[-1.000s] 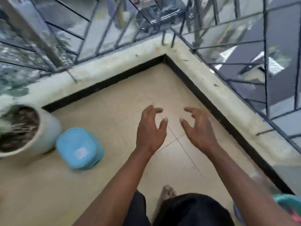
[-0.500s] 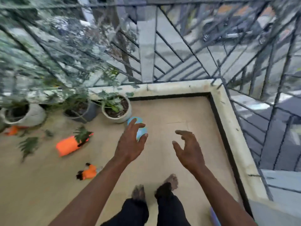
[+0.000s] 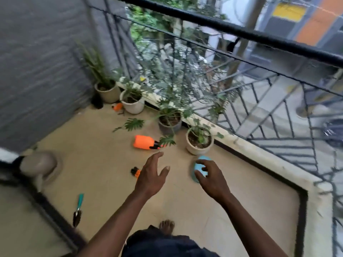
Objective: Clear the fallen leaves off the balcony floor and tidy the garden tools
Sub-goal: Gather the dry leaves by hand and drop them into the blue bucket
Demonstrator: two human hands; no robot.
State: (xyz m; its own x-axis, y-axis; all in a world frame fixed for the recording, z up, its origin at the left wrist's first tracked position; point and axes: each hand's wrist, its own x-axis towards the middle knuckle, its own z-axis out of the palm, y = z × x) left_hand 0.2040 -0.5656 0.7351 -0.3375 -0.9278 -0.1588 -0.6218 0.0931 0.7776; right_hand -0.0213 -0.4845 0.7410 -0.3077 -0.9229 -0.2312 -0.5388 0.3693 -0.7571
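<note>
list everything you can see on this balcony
round plant pots: four, beige, white, grey, cream, along far edge
orange plastic spray bottle: one, orange, lying by grey pot
fallen leaves: two, green, floor near bottle
small orange-and-black objects: two, orange, by white pot and mid-floor
teal-handled trowel: one, teal, floor at left
light blue round container: one, blue, before cream pot
black metal railing: one, black, above pots
left hand: one, bare, empty
right hand: one, bare, over container

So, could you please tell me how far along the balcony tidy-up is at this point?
Nothing looks done yet. The left hand and right hand are open and hold nothing. To do: a fallen leaf on the floor, the orange spray bottle lying on its side, and the teal-handled trowel lying loose.
</note>
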